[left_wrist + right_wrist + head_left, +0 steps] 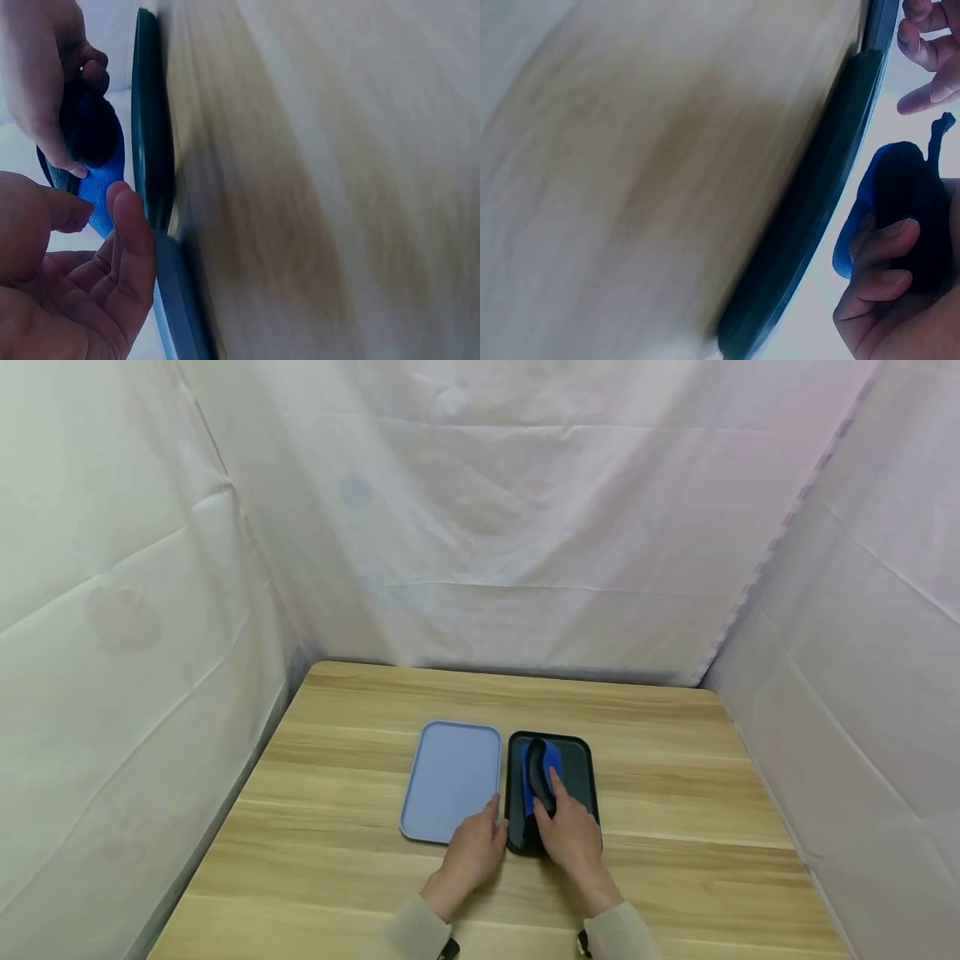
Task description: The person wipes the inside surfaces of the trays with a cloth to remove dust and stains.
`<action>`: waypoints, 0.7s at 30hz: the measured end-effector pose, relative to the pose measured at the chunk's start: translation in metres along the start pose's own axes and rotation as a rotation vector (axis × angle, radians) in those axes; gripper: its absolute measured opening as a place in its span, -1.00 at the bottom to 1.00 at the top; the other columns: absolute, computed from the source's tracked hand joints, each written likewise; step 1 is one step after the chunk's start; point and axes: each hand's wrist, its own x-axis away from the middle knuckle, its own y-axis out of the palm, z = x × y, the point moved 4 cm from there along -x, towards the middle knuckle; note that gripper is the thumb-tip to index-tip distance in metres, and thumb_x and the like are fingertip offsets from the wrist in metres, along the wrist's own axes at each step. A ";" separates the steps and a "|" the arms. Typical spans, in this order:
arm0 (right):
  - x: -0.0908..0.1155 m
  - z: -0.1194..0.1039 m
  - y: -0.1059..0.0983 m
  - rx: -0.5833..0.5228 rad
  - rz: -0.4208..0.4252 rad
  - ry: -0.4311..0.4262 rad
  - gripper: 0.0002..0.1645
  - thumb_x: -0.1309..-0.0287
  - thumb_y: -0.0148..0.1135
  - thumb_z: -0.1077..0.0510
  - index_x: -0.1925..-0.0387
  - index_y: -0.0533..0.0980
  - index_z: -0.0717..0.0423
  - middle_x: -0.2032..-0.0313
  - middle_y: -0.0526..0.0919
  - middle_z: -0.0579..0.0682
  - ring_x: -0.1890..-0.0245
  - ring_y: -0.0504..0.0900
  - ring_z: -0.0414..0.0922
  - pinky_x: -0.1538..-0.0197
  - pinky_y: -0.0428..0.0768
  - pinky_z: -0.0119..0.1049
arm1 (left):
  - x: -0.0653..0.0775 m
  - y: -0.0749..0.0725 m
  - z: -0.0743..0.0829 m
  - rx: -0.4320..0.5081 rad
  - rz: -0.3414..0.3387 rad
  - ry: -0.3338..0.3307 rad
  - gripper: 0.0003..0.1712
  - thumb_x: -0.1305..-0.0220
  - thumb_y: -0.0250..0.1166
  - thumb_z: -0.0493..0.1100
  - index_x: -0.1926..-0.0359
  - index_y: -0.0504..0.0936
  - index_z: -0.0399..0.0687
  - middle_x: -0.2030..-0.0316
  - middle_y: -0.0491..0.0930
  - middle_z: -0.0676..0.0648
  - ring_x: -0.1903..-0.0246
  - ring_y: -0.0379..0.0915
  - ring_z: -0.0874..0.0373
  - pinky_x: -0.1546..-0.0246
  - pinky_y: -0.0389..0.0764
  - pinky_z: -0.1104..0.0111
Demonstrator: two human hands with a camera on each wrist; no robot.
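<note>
A long, curved black thing [537,764] with a thin stem-like end [940,131] lies over a fuzzy blue piece [555,753] at the dark green tray [577,768]. My right hand [572,835] grips the black thing; the right wrist view shows fingers [889,244] curled round it. Whether black and blue parts are one object, I cannot tell. My left hand [474,850] is at the near right corner of the light blue tray [446,777]. Its thumb and fingers stand apart with nothing between them, the fingers [124,270] slightly bent.
Both trays lie side by side, a narrow gap between them, on a wood-grain table [337,827]. White cloth sheets [487,527] hang behind the table and along both sides.
</note>
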 end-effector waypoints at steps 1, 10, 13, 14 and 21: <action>0.000 0.002 0.000 0.000 0.000 0.002 -0.16 -0.43 0.18 -0.22 -0.60 0.21 -0.10 -0.08 0.74 0.26 0.28 0.76 0.16 0.24 0.66 0.08 | 0.000 0.002 0.001 -0.011 -0.004 -0.001 -0.38 -0.56 0.16 -0.10 -0.47 0.36 -0.34 0.54 0.65 -0.07 0.58 0.54 0.18 0.43 0.62 0.27; -0.003 0.008 -0.002 -0.003 -0.019 0.013 -0.15 -0.42 0.19 -0.20 -0.60 0.21 -0.07 0.03 0.77 0.24 0.56 0.58 -0.09 0.43 0.56 -0.09 | 0.004 0.016 0.011 -0.105 -0.015 -0.010 -0.41 -0.52 0.18 -0.21 -0.40 0.38 -0.53 0.58 0.64 -0.22 0.66 0.55 0.10 0.62 0.58 0.32; -0.004 0.012 -0.002 0.003 -0.031 0.024 -0.15 -0.42 0.19 -0.20 -0.60 0.21 -0.07 0.04 0.77 0.23 0.54 0.59 -0.09 0.46 0.53 -0.13 | 0.004 0.020 0.012 -0.121 -0.009 -0.013 -0.40 -0.51 0.18 -0.22 -0.39 0.36 -0.56 0.55 0.66 -0.26 0.60 0.64 0.00 0.59 0.62 0.28; -0.005 0.013 -0.002 0.005 -0.034 0.028 -0.15 -0.42 0.19 -0.19 -0.60 0.20 -0.06 0.05 0.77 0.23 0.52 0.60 -0.08 0.46 0.52 -0.14 | 0.004 0.022 0.013 -0.121 -0.007 -0.016 -0.39 -0.51 0.18 -0.22 -0.39 0.34 -0.57 0.55 0.65 -0.27 0.60 0.64 -0.02 0.59 0.62 0.27; -0.016 0.024 -0.008 0.012 -0.047 0.057 -0.15 -0.42 0.19 -0.18 -0.60 0.21 -0.06 0.02 0.76 0.26 0.54 0.58 -0.03 0.54 0.43 -0.19 | 0.003 0.027 0.016 -0.147 0.015 -0.027 -0.38 -0.51 0.18 -0.23 -0.40 0.33 -0.58 0.57 0.64 -0.30 0.66 0.62 -0.01 0.68 0.55 0.32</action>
